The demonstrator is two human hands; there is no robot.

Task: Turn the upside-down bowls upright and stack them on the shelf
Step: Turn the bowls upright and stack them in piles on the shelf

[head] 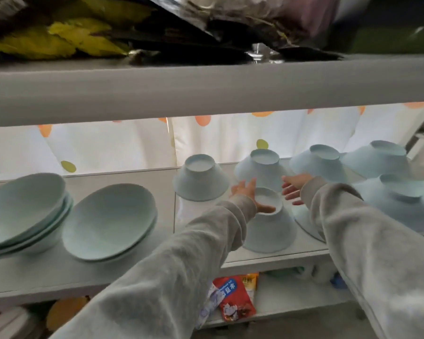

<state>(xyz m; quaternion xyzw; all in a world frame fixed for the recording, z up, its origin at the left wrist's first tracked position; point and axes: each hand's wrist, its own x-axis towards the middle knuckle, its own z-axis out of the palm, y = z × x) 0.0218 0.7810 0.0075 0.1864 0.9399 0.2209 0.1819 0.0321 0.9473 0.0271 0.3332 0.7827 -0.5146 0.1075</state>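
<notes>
Currently mid-reach: left hand (249, 195) released, thumb touching the near upside-down bowl (268, 228); right hand (294, 189) spread, just beside. Next: clasp, flip, add to the upright stack (108, 218) at left.

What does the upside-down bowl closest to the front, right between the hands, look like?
The front bowl is pale blue-green and matte, perhaps plastic. It sits upside down, wide rim on the white shelf, round foot ring up. The thumb of the left hand lies on that ring, fingers straight. The right hand is open beside it, seemingly not touching. A second upside-down bowl stands just behind.
</notes>
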